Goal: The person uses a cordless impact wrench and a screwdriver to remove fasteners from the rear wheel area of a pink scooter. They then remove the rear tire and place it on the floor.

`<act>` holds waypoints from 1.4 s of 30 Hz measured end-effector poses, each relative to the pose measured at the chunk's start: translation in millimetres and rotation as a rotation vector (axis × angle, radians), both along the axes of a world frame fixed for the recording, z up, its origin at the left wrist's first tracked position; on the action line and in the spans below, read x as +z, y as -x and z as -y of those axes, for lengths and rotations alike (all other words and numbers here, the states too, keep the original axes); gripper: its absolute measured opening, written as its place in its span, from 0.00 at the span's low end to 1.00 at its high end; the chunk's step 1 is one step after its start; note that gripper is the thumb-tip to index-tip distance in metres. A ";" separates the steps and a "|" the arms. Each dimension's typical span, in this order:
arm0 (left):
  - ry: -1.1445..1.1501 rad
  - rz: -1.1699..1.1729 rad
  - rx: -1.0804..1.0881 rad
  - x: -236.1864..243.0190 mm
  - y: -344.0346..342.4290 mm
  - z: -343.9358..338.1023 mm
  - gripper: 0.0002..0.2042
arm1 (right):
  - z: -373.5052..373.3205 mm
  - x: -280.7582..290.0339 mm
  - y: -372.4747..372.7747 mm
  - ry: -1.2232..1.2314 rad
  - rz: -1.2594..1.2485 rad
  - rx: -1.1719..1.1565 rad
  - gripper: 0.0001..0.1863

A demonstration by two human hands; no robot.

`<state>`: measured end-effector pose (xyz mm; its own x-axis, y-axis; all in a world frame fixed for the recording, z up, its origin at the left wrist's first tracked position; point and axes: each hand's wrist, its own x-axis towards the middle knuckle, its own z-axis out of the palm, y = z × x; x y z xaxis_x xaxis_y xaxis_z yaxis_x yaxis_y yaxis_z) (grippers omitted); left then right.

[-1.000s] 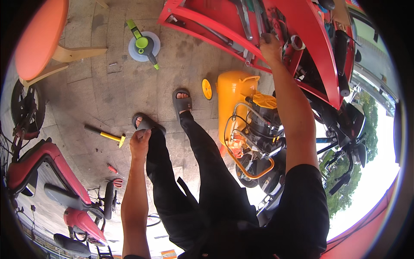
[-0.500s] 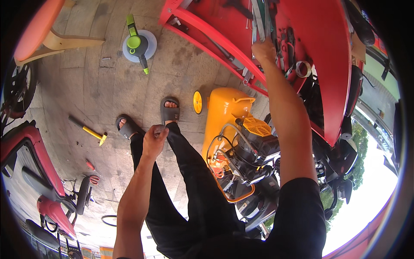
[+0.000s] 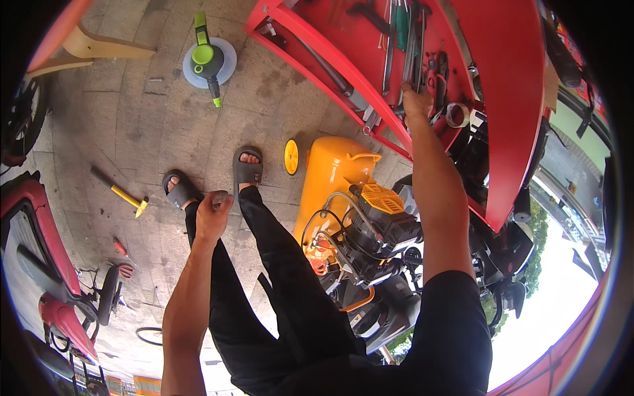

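My right hand (image 3: 417,104) reaches into a red metal tool tray (image 3: 370,87) at the upper right. Its fingers are closed round the near end of a long grey metal tool (image 3: 412,56), whose exact kind I cannot make out. A green-handled tool (image 3: 401,30) lies beside it, with red-handled pliers (image 3: 432,80) to the right. A roll of tape (image 3: 457,115) sits by my wrist. In front of my legs, my left hand (image 3: 212,216) is held with curled fingers pressed together; a small greyish thing may be between the fingertips.
Below the tray stands a yellow air compressor (image 3: 329,175). On the paved floor are a hammer (image 3: 127,194), a red-handled screwdriver (image 3: 119,247), a yellow disc-like wheel (image 3: 291,157) and a green-and-black sprayer (image 3: 209,63). Motorbike parts stand left; an orange-topped stool's leg (image 3: 105,45) is upper left.
My right hand has drawn slightly nearer and rightward within the tray, and the long tools around it lie differently. The view has shifted a little; my left hand stays curled.
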<state>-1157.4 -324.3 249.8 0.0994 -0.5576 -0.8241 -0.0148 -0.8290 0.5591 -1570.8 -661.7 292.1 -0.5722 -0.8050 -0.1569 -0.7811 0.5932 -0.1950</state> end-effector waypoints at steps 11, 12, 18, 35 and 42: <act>0.362 -0.745 0.481 95.6 105.9 104.4 0.30 | -113.9 91.0 -93.7 0.027 0.476 0.446 0.16; 0.307 -0.830 0.627 106.3 120.2 122.6 0.27 | -130.0 99.2 -101.6 -0.082 0.583 0.533 0.16; -0.147 -0.853 1.245 73.6 102.7 158.4 0.18 | -45.3 51.9 -44.5 0.147 0.372 0.371 0.20; -0.102 -0.690 0.781 73.7 77.5 81.1 0.18 | 12.3 2.1 -27.6 0.253 0.034 0.457 0.13; 0.052 -0.741 0.646 107.5 97.0 128.8 0.30 | -145.1 107.9 -122.0 0.084 0.331 0.695 0.10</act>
